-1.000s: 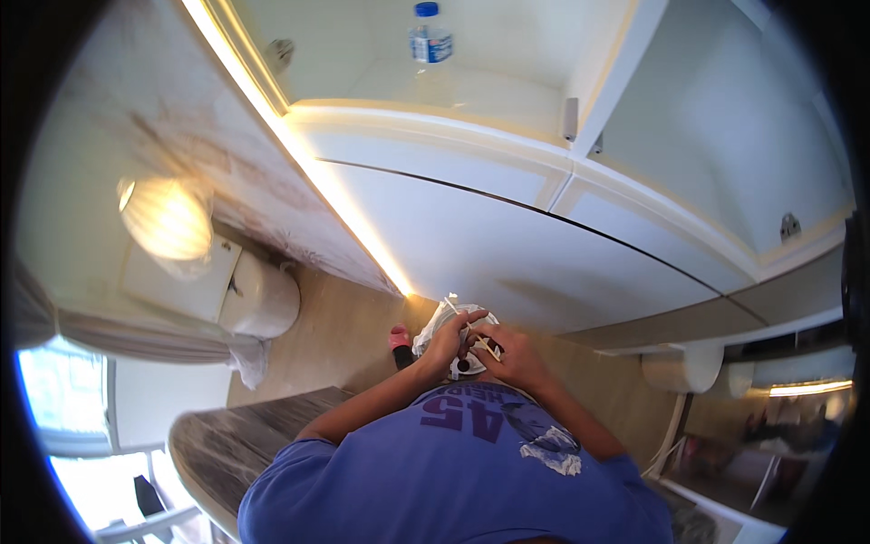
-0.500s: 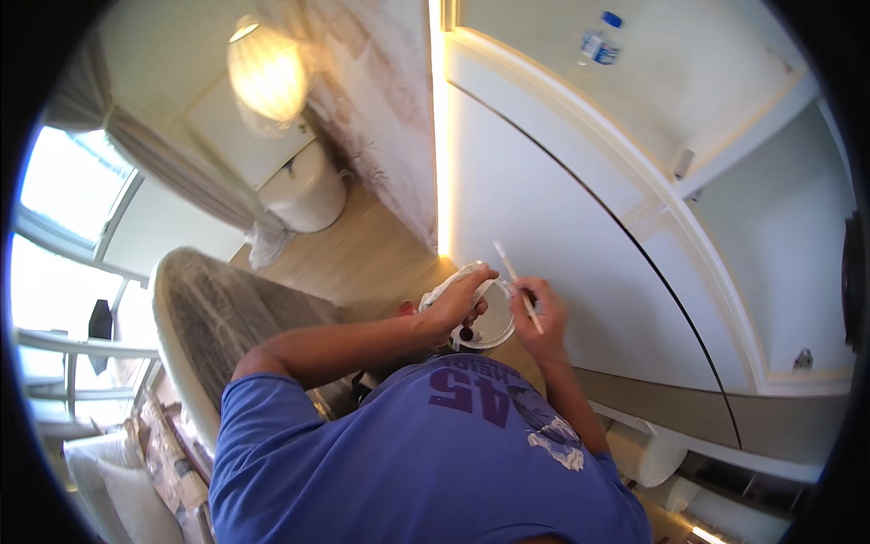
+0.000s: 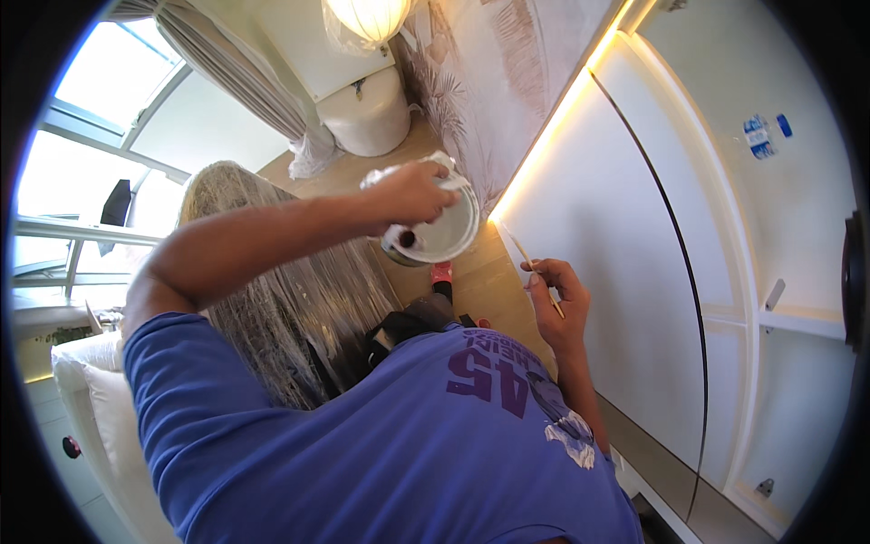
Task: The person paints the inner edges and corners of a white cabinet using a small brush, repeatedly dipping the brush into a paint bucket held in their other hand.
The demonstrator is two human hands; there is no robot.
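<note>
Over the floor ahead of me, my left hand (image 3: 415,193) is closed at the upper rim of a small round pail (image 3: 467,238) with whitish contents. White cloth or film bunches at the rim beside the fingers. A dark round end (image 3: 407,238) of something shows at the pail's near left side; its kind cannot be made out. To the right, my right hand (image 3: 559,297) pinches a thin light-handled paintbrush (image 3: 520,248) between thumb and fingers. The brush's pale tip points up and away, close to the white panel, and whether it touches is unclear.
White cabinet panels (image 3: 625,236) rise on the right, edged by a glowing light strip (image 3: 544,168). A plastic-wrapped seat (image 3: 299,299) stands at left. Farther off are a rounded white cabinet (image 3: 367,118) and a lit lamp (image 3: 370,16). A blue-labelled bottle (image 3: 759,136) lies on the right.
My left hand has carried the pail up and to the left, away from the right hand. The paintbrush stays in my right hand, now farther from the pail. The view has turned.
</note>
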